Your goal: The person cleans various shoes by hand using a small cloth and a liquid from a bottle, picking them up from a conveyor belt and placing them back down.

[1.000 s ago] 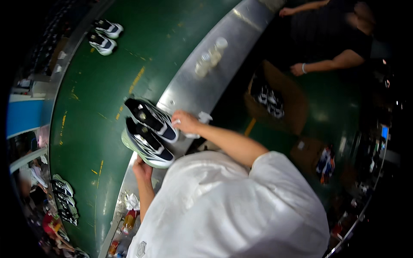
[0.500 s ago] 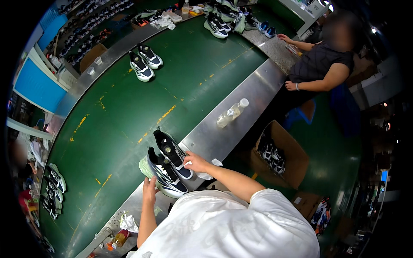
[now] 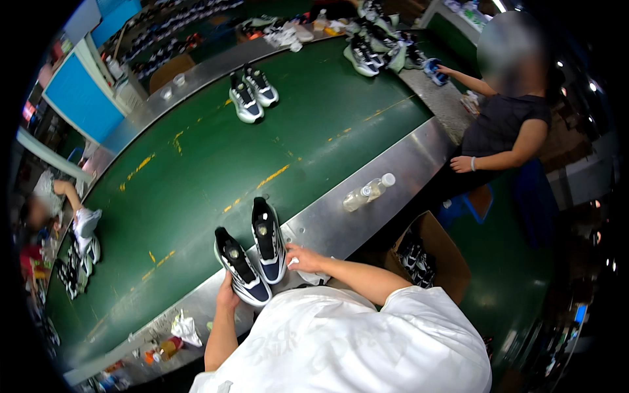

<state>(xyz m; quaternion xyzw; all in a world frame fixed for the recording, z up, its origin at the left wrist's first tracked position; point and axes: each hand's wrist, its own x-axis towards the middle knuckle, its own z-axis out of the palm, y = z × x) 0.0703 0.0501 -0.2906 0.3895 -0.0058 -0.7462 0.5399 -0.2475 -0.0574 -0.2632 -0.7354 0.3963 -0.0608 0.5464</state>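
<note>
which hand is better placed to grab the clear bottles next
Right hand, probably: it is nearer the clear, white-capped bottles, though it pinches a small white scrap. The left hand is farther, beside a navy-and-white sneaker.

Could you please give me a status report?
Left hand against left shoe. Right hand beside right shoe, pinching white scrap. Bottles farther right on metal ledge.

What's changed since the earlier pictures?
The near left shoe and near right shoe have turned clockwise, heels spreading apart. A co-worker's hand has reached a blue shoe; at left, another person's arm now reaches out. The left hand and right hand stay beside the pair; the bottles and far shoes stayed put.
</note>
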